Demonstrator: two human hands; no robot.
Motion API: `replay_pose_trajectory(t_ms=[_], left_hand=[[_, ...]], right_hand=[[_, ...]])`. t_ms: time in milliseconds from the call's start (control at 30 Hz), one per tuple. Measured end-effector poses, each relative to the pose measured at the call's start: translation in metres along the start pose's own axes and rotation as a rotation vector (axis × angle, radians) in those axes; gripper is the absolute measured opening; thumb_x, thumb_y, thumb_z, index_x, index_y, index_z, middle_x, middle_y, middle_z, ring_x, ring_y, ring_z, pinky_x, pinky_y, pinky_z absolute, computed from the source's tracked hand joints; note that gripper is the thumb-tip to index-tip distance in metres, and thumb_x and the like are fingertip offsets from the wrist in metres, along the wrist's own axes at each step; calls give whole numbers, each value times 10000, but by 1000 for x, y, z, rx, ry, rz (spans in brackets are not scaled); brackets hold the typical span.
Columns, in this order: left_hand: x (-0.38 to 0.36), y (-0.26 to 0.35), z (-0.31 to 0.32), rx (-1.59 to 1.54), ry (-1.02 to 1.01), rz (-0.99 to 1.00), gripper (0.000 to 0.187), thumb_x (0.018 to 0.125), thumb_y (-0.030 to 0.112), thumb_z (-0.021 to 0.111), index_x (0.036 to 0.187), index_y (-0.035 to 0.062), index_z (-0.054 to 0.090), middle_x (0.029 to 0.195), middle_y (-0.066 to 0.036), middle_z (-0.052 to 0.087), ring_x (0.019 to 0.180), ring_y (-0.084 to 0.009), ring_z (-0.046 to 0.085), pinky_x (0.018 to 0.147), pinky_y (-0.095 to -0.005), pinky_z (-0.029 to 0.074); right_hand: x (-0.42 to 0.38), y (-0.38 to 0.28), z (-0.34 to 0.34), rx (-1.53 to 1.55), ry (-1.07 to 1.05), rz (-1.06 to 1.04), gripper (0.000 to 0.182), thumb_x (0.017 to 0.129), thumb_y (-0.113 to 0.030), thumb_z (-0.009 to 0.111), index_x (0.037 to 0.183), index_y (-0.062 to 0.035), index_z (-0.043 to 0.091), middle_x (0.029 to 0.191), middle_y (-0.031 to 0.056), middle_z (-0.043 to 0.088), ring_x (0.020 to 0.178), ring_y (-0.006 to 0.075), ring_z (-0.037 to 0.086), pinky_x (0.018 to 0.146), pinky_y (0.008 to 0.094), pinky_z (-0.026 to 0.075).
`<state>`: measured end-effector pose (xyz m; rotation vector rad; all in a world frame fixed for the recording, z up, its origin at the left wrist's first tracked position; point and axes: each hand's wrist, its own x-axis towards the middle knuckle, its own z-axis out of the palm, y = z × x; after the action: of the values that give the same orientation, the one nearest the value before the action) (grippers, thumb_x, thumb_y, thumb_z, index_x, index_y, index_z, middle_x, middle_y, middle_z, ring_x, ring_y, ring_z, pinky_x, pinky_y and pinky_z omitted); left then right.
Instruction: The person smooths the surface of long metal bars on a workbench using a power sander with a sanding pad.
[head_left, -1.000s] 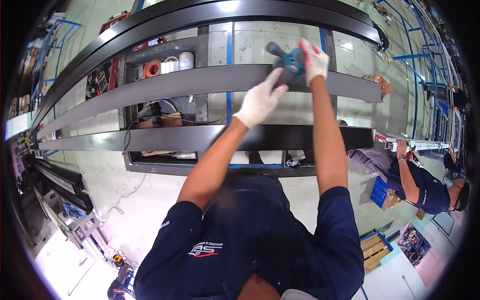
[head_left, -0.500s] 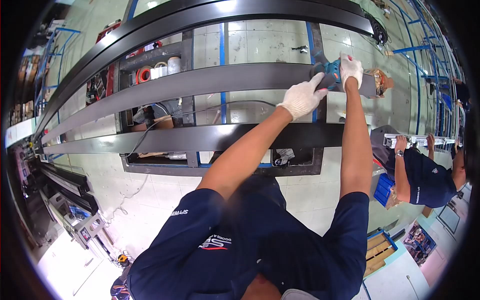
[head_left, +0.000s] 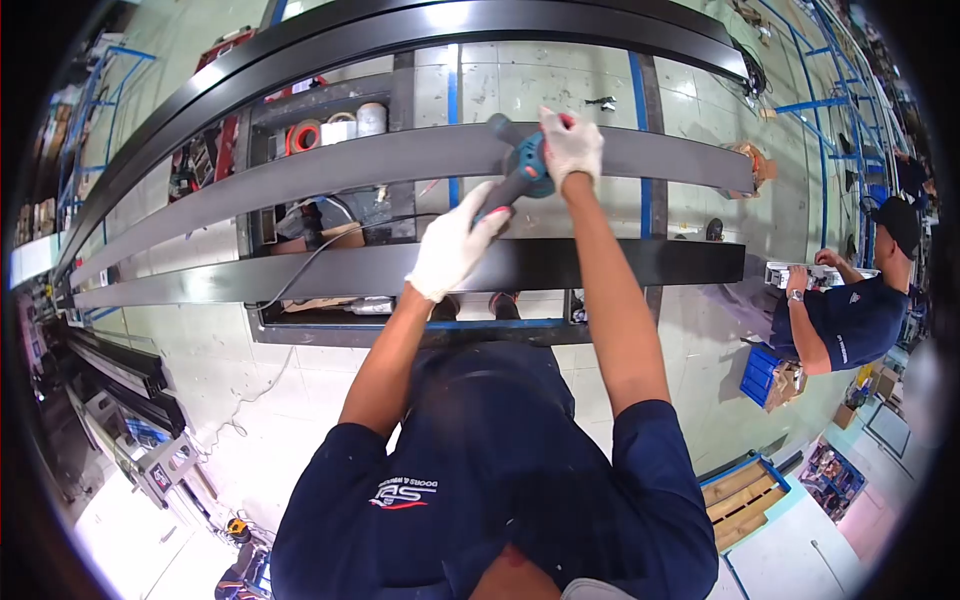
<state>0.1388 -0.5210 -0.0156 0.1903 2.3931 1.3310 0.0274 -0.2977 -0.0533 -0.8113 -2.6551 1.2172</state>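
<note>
Both my hands wear white gloves and grip a teal and black power tool (head_left: 522, 170). My left hand (head_left: 452, 243) is closed on its rear handle. My right hand (head_left: 571, 143) presses on its head. The tool rests on the middle one of three long dark metal bars (head_left: 300, 170). The bars lie side by side across a dark metal frame (head_left: 400, 330). A black cord (head_left: 330, 240) runs from the tool leftward and down over the near bar.
Tape rolls (head_left: 340, 128) sit on a shelf under the bars. A person in dark blue (head_left: 845, 315) works at the right by a blue crate (head_left: 758, 378). Blue racks (head_left: 850, 100) stand at the far right, metal profiles (head_left: 130, 370) at the left. The floor is tiled.
The tool and both my hands have slid left along the middle bar, from near its right end toward its middle. The person at the right has straightened up.
</note>
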Motion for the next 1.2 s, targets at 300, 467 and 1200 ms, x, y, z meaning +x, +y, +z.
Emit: replay_pose_trajectory(t_ms=[300,467,1200], left_hand=[[-80,-135,-171,387,466,43,486,1165,278,639,1646,212,631,1434,-212,696,1275,-408,725,1070,-458,578],[-97,-169,-246,334,469,-60,468,1167,161,609,1634,182,644,1289,-204,726,1190,-374,737,1045,-445,563],[27,3,-7,496,70,187,531,1143,290,641,1669,288,570,1224,-222,687,1009,-458,760,872,-550,617]], right_hand=[[-115,-168,191,68,-162,-148,484,1143,-487,560,1145,-76,816,1158,232,814,1132,453,774,1021,541,602],[-146,-208,265,173,-301,-269,533,1146,-516,532,1190,-70,820,1211,239,807,1152,467,765,1038,565,586],[3,20,-18,107,52,-20,526,1083,-574,605,968,-129,861,1008,234,808,1026,469,774,917,546,594]])
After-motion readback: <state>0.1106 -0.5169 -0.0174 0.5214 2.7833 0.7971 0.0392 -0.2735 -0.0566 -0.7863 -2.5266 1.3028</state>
